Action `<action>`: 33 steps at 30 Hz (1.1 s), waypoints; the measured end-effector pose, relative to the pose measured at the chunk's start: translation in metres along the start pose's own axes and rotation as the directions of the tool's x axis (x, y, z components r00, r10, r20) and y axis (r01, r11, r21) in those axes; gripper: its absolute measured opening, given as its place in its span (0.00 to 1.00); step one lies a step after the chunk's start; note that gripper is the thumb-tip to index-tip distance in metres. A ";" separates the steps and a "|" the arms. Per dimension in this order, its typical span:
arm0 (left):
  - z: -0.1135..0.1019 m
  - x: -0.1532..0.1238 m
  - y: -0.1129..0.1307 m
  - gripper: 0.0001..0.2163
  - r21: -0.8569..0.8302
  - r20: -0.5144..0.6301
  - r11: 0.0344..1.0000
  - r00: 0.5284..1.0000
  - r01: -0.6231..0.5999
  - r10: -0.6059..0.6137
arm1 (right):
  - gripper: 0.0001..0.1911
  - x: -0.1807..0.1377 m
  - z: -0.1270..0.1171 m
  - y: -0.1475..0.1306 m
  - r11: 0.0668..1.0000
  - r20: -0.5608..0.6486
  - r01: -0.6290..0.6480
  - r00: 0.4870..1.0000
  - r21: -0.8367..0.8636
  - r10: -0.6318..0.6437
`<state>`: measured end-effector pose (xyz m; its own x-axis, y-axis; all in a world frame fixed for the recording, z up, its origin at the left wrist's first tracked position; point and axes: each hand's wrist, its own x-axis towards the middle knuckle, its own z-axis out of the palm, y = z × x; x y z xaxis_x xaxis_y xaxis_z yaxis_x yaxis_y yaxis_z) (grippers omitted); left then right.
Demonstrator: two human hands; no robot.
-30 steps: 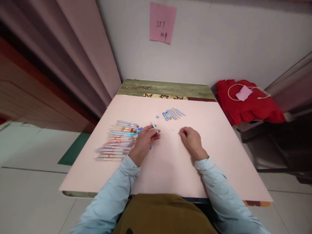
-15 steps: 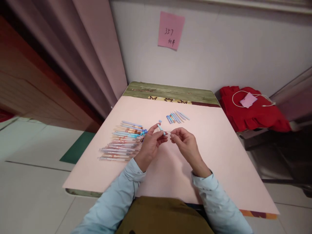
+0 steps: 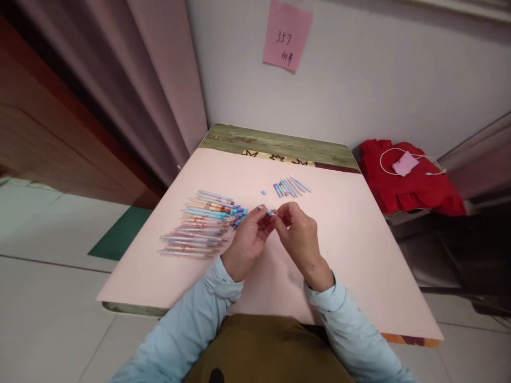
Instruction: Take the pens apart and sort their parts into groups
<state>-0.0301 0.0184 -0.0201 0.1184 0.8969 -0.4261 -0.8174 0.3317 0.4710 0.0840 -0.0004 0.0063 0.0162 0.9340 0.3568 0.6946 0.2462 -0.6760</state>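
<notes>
Over the middle of the table, my left hand (image 3: pixel 248 240) is closed on a short light-blue pen part (image 3: pixel 270 213). My right hand (image 3: pixel 301 240) meets it from the right, thumb and index finger pinched at the part's whitish end; the fingers partly hide what they grip. Left of my hands lies a row of slim pens (image 3: pixel 199 229) in blue, tan, brown and clear tones. Small blue caps or pieces (image 3: pixel 239 211) are heaped at the row's right end, close to my left hand.
Farther back are a small blue piece (image 3: pixel 263 192) and a group of short tubes and pointed pen parts (image 3: pixel 293 186). A pale sheet (image 3: pixel 343 266) covers most of the table. On the right, red cloth (image 3: pixel 403 186) holds a white cord and pink paper. A pink note (image 3: pixel 287 37) hangs on the wall.
My hands have drawn closer together. The light-blue part has tilted and shows shorter, and my right fingers now touch or nearly touch it. The camera view has shifted slightly.
</notes>
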 end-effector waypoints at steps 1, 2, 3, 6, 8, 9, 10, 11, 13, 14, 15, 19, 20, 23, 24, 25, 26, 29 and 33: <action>-0.001 0.000 -0.002 0.07 -0.002 0.001 1.000 1.000 -0.015 0.015 | 0.01 0.000 0.001 -0.001 1.000 0.024 0.010 1.000 -0.024 -0.010; -0.003 -0.001 -0.004 0.07 -0.006 -0.001 1.000 1.000 -0.021 0.021 | 0.01 -0.001 0.003 -0.001 0.999 0.046 0.019 0.999 -0.041 -0.017; -0.004 -0.001 -0.005 0.06 -0.010 -0.003 1.000 1.000 -0.016 0.016 | 0.01 -0.001 0.004 -0.002 0.998 0.062 0.025 0.998 -0.052 -0.021; -0.007 0.001 -0.004 0.04 -0.030 -0.016 0.999 0.999 0.045 -0.046 | 0.01 0.000 0.007 -0.002 0.999 0.065 0.022 0.998 -0.038 -0.020; -0.007 0.004 0.000 0.04 -0.047 -0.058 0.992 0.991 0.117 -0.120 | 0.05 0.003 0.006 0.005 0.999 0.040 -0.014 0.999 0.045 0.012; -0.008 0.005 0.003 0.05 -0.056 -0.087 0.987 0.984 0.149 -0.154 | 0.07 0.006 0.004 0.011 0.993 0.022 -0.048 0.999 0.109 0.046; -0.008 0.006 0.007 0.05 -0.066 -0.116 0.983 0.977 0.171 -0.178 | 0.09 0.009 0.002 0.019 0.981 -0.002 -0.090 0.996 0.172 0.092; -0.008 0.007 0.010 0.06 -0.074 -0.140 0.980 0.972 0.182 -0.191 | 0.10 0.012 -0.001 0.029 0.966 -0.027 -0.136 0.989 0.219 0.145; -0.007 0.008 0.017 0.06 -0.084 -0.162 0.981 0.969 0.173 -0.185 | 0.11 0.018 -0.008 0.052 0.951 -0.080 -0.218 0.967 0.220 0.241; -0.006 0.009 0.020 0.06 -0.087 -0.168 0.983 0.970 0.163 -0.176 | 0.11 0.021 -0.009 0.063 0.956 -0.094 -0.245 0.960 0.163 0.262; -0.005 0.009 0.022 0.06 -0.088 -0.174 0.984 0.970 0.156 -0.169 | 0.10 0.023 -0.010 0.074 0.962 -0.097 -0.257 0.959 0.088 0.265; -0.001 0.010 0.026 0.06 -0.077 -0.184 0.988 0.972 0.137 -0.149 | 0.08 0.023 0.003 0.098 0.957 -0.003 -0.237 0.971 -0.165 0.240; 0.000 0.010 0.026 0.06 -0.074 -0.186 0.988 0.972 0.133 -0.145 | 0.08 0.021 0.008 0.100 0.952 0.015 -0.226 0.972 -0.206 0.234; 0.000 0.011 0.024 0.05 -0.082 -0.194 0.988 0.970 0.134 -0.147 | 0.09 0.015 0.022 0.101 0.939 0.031 -0.166 0.983 -0.301 0.183; 0.000 0.011 0.024 0.05 -0.091 -0.199 0.987 0.968 0.134 -0.150 | 0.09 0.014 0.025 0.101 0.933 0.035 -0.141 0.986 -0.331 0.162; -0.001 0.011 0.023 0.05 -0.101 -0.203 0.986 0.967 0.136 -0.154 | 0.10 0.012 0.027 0.100 0.926 0.035 -0.121 0.989 -0.358 0.143; -0.002 0.012 0.022 0.04 -0.111 -0.204 0.984 0.966 0.141 -0.161 | 0.10 0.012 0.027 0.099 0.921 0.026 -0.110 0.991 -0.373 0.129; -0.004 0.012 0.020 0.04 -0.131 -0.195 0.979 0.964 0.156 -0.180 | 0.10 0.011 0.019 0.087 0.956 -0.036 -0.123 0.992 -0.266 0.117; -0.004 0.013 0.017 0.05 -0.120 -0.159 0.978 0.969 0.170 -0.188 | 0.08 0.012 0.001 0.049 0.991 -0.021 -0.078 0.996 0.107 0.081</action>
<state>-0.0442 0.0342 -0.0204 0.1784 0.7605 -0.6244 -0.8469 0.4417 0.2961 0.1175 0.0228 -0.0231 0.0876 0.9453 0.3142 0.6101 0.1985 -0.7671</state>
